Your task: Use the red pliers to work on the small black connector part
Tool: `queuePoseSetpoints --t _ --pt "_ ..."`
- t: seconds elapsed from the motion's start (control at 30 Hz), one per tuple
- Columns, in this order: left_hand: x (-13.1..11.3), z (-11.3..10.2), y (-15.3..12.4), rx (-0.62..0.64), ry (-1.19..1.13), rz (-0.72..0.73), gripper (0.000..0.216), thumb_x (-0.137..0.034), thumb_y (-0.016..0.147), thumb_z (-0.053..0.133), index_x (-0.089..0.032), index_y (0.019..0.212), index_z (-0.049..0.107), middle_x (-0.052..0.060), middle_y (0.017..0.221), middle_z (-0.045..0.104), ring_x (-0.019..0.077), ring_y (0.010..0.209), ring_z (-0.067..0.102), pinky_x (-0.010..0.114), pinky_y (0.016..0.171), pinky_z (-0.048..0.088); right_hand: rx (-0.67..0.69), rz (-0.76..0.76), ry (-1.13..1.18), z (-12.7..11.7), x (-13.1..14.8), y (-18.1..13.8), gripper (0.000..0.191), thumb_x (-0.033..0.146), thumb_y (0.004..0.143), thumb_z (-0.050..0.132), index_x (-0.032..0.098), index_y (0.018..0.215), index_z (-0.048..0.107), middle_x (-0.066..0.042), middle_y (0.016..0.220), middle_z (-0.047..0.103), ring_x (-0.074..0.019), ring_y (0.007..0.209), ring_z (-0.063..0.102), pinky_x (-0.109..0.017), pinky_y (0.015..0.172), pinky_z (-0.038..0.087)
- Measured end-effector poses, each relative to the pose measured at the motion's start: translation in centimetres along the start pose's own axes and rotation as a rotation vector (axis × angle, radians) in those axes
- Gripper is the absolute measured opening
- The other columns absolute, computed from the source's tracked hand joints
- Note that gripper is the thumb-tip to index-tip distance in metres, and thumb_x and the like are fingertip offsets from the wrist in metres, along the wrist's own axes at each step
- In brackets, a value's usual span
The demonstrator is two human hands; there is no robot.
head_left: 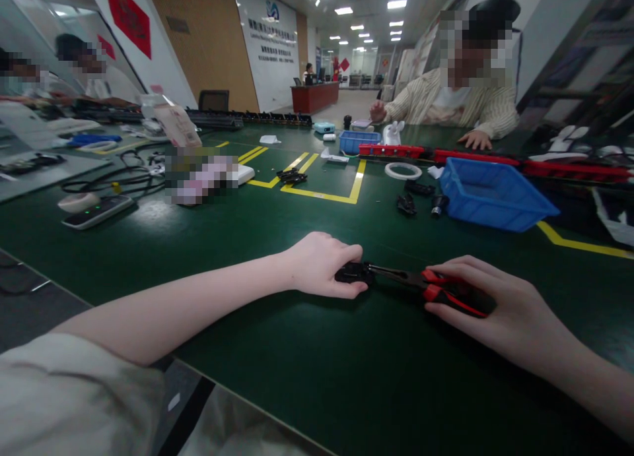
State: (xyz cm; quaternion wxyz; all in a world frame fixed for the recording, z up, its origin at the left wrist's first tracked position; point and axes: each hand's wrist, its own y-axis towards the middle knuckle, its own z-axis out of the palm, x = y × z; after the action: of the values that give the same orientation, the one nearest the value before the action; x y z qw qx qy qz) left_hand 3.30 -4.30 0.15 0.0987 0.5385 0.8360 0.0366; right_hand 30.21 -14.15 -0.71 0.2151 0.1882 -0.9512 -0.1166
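Note:
My left hand [321, 264] is closed around a small black part [352, 272] just above the green tabletop; its exact kind I cannot make out. From the right, my right hand [500, 304] grips the red and black handles of long-nose pliers [411, 279]. The pliers' narrow jaws point left and their tips meet the end of the black part. Whether the jaws are clamped on it is too small to tell. My left fingers cover much of the part, and my right palm hides the handle ends.
Past my hands lie small black pieces [406, 204], a blue bin [495, 195], a white tape ring [403, 171] and red strips [475, 158]. Cables [119, 172] and a white device [98, 212] sit at left. A person [460, 93] is across the green table [238, 231].

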Motion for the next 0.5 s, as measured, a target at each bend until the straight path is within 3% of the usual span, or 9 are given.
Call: queuePoseSetpoints --t 0.5 --pt "0.12 0.07 -0.02 -0.031 0.025 0.062 0.034 -0.052 0.084 0.05 -0.018 0.084 0.05 -0.003 0.063 0.059 0.013 0.054 0.055 0.024 0.057 0.036 -0.026 0.012 -0.032 0.23 0.29 -0.16 0.038 0.052 0.077 0.062 0.029 0.107 0.06 -0.001 0.103 0.064 -0.0191 0.087 0.064 -0.032 0.072 0.055"
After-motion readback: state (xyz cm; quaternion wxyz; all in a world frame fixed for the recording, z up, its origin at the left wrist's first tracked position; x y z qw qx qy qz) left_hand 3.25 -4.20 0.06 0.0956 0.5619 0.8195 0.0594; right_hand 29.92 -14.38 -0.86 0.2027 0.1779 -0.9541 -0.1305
